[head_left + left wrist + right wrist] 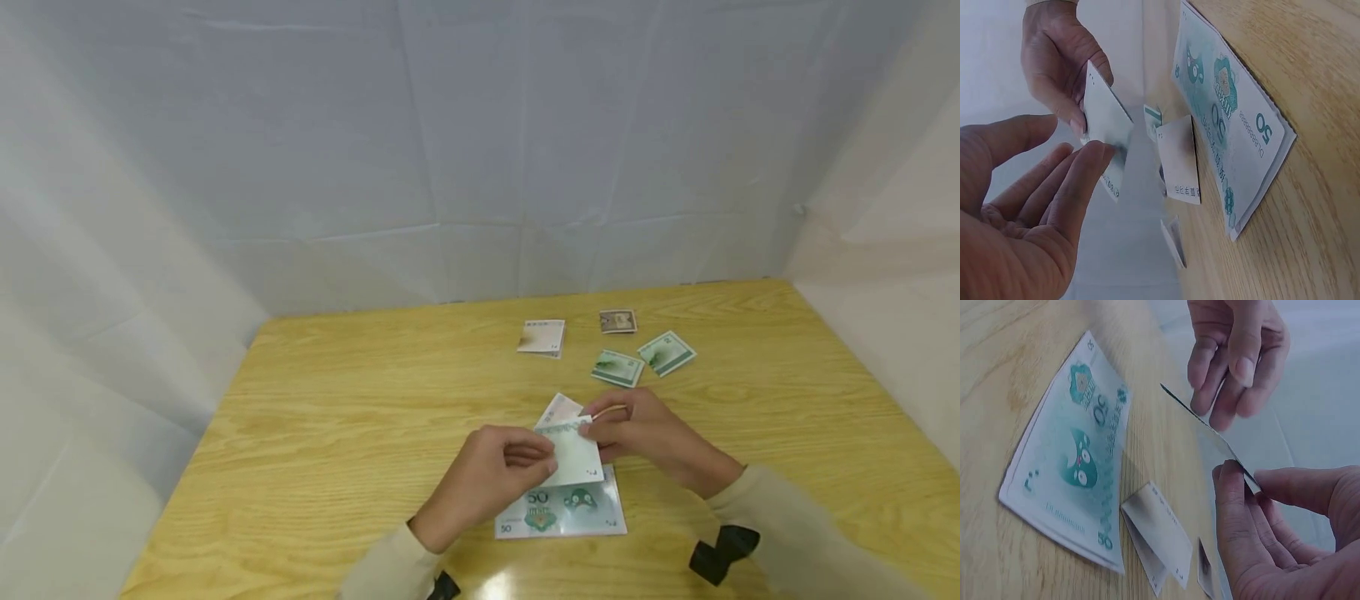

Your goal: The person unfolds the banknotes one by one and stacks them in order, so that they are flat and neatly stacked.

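A folded pale green play banknote [572, 457] is held up above the table, its edge pinched between the thumb and fingers of my right hand [643, 429]. On its other side is my left hand [495, 471], fingers loosely bent and thumb apart from them in the left wrist view. Its fingertips are close to the note; whether they touch it, I cannot tell. Below both hands lies a small stack of green 50 banknotes [558, 512], with a penguin-like figure on the top one. Just beyond the stack is a folded pale note [1179, 159], partly covered in the head view.
Farther back on the wooden table [360, 400] lie another folded pale note [542, 337], a folded brown note [618, 321] and two folded green notes, one nearer [618, 367] and one to the right [667, 353]. White sheeting [480, 150] hangs behind and at both sides.
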`<state>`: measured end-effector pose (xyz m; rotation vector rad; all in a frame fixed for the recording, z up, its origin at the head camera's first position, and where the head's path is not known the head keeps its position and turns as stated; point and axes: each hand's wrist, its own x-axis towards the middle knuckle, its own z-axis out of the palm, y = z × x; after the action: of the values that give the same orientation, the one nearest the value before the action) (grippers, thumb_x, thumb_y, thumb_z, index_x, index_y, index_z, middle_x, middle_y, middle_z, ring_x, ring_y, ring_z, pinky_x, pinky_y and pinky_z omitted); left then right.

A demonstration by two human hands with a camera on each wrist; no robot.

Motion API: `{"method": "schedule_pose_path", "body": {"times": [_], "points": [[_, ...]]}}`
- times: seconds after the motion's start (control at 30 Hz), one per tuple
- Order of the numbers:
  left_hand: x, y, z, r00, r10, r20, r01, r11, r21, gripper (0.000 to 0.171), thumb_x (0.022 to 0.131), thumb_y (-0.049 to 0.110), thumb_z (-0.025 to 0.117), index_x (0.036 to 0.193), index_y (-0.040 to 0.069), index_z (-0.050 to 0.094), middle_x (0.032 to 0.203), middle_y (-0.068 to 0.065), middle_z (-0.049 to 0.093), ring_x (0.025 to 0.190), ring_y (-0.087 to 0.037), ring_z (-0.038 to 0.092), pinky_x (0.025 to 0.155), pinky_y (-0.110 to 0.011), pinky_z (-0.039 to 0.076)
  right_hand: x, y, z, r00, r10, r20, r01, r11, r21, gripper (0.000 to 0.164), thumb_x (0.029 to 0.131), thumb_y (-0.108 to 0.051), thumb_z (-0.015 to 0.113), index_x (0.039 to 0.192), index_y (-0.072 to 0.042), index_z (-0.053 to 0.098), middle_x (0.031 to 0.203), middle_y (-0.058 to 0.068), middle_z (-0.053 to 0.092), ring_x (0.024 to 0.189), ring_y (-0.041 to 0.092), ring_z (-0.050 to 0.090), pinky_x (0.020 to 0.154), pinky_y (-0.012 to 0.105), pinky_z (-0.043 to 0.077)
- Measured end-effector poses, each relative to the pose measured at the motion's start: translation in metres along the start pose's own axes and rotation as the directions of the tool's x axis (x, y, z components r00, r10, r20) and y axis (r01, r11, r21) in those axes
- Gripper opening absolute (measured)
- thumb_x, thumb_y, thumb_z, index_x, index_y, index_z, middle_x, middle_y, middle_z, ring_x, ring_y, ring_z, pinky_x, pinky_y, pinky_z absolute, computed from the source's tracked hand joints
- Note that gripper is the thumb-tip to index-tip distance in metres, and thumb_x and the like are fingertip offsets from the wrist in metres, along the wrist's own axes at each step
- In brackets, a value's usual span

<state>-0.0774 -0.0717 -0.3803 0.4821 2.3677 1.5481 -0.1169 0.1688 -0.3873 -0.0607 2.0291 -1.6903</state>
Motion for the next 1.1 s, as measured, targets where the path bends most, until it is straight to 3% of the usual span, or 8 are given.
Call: {"method": "schedule_pose_path", "body": {"times": [0.37, 0.7, 1.1], "points": [[0.001, -0.004, 0.006, 0.999, -0.005, -0.044, 0.005, 1.000, -0.001, 0.032, 0.092, 0.020, 0.077, 0.118, 0.001, 0.073, 0.118, -0.012, 0.073, 0.096, -0.015, 0.073, 0.079, -0.022, 0.059, 0.003, -0.007, 0.018, 0.998, 0.001, 0.059, -0.005, 0.997, 0.079, 0.040, 0.094, -0.016, 0.073, 0.123, 0.008, 0.059, 0.106, 0.016, 0.070, 0.090, 0.027, 0.072, 0.084, 0.047, 0.061], [0.004, -0.009, 0.010, 0.994, 0.084, -0.074, -0.087, 0.995, -0.047, 0.039, 0.090, 0.022, 0.080, 0.122, 0.002, 0.071, 0.121, -0.015, 0.070, 0.092, -0.013, 0.074, 0.074, -0.021, 0.060, 0.005, -0.010, 0.028, 0.997, -0.005, 0.072, -0.004, 0.992, 0.123, 0.040, 0.092, -0.019, 0.077, 0.120, 0.006, 0.062, 0.105, 0.015, 0.065, 0.088, 0.024, 0.071, 0.081, 0.040, 0.062], [0.006, -0.012, 0.006, 0.997, 0.044, -0.059, -0.048, 0.997, -0.060, 0.035, 0.091, 0.020, 0.078, 0.121, 0.001, 0.072, 0.118, -0.014, 0.072, 0.095, -0.014, 0.074, 0.077, -0.022, 0.060, 0.006, -0.009, 0.031, 0.998, -0.013, 0.061, 0.005, 0.992, 0.126, 0.042, 0.085, -0.016, 0.085, 0.115, 0.003, 0.063, 0.110, 0.017, 0.063, 0.091, 0.026, 0.071, 0.084, 0.041, 0.061]]}}
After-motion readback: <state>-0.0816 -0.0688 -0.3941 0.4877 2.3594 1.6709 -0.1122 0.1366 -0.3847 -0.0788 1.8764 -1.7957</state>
